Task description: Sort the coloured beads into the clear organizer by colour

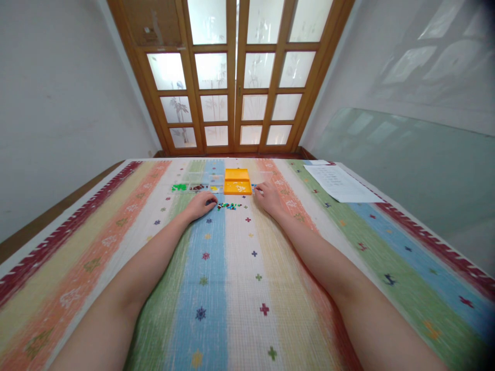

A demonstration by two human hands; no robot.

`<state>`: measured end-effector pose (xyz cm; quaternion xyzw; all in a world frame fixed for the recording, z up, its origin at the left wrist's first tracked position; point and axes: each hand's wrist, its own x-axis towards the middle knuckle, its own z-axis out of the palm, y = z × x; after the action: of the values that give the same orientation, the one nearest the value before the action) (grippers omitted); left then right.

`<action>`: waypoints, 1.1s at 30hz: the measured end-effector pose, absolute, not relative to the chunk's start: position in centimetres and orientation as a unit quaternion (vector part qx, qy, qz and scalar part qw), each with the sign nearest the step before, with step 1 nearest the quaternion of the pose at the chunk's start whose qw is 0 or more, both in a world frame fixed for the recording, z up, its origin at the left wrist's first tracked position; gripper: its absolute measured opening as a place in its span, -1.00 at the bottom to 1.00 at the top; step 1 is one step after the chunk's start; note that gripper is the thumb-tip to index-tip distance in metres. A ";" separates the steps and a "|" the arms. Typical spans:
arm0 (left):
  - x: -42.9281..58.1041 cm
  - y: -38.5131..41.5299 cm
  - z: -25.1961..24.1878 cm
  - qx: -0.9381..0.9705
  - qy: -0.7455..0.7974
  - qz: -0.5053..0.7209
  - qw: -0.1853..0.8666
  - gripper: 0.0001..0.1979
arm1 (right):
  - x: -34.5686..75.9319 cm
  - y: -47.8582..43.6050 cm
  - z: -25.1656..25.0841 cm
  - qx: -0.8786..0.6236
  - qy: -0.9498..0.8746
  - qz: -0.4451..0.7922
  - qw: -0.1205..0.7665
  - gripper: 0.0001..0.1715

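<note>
A loose pile of small mixed pieces (229, 206), green, blue, brown and white, lies on the striped cloth. My left hand (200, 205) rests just left of it, fingers curled together; anything between the fingertips is too small to make out. On the other side, my right hand (268, 198) is closed in a pinch at a clear box that holds blue bits, mostly hidden behind the hand. Between the hands stands an open orange case (237, 191) with small white pieces inside. Farther left, clear boxes hold green pieces (179, 187), dark brown pieces (198, 187) and yellow pieces (215, 189).
A striped, patterned tablecloth (247, 288) covers the table. White paper sheets with writing (340, 183) lie at the right. Beyond the far edge are wooden glazed doors (234, 93), and a glass panel (406, 159) leans by the right wall.
</note>
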<state>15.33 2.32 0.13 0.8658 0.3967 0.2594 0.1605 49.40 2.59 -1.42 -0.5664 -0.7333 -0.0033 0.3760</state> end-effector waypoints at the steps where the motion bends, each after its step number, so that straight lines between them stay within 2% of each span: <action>1: 15.3 2.4 0.0 0.852 0.415 0.273 0.168 -0.85 | 49.4 2.5 -1.4 -0.566 -0.733 -0.003 0.377 -0.75; 8: 14.5 3.4 -1.0 0.772 0.478 0.365 0.208 -0.88 | 49.4 2.4 -1.4 -0.557 -0.736 -0.003 0.384 -0.73; 19: 12.9 5.6 -1.9 0.625 0.529 0.501 0.282 -0.76 | 49.4 2.4 -1.2 -0.561 -0.742 0.000 0.368 -0.74; 23: 12.7 6.0 -2.0 0.562 0.526 0.542 0.337 -0.55 | 49.2 2.2 -1.0 -0.544 -0.762 -0.009 0.352 -0.75; 26: 12.8 5.9 -2.2 0.587 0.521 0.524 0.332 -0.44 | 48.7 1.8 -0.8 -0.521 -0.786 -0.005 0.333 -0.77; 33: 13.6 4.5 -2.1 0.796 0.474 0.340 0.158 -0.67 | 46.0 0.2 -0.7 -0.395 -0.868 0.010 0.302 -0.82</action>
<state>13.58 4.48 -2.08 0.7965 0.4744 0.3402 0.1576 45.99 0.17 -0.65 -0.3946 -0.8676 0.0102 0.3025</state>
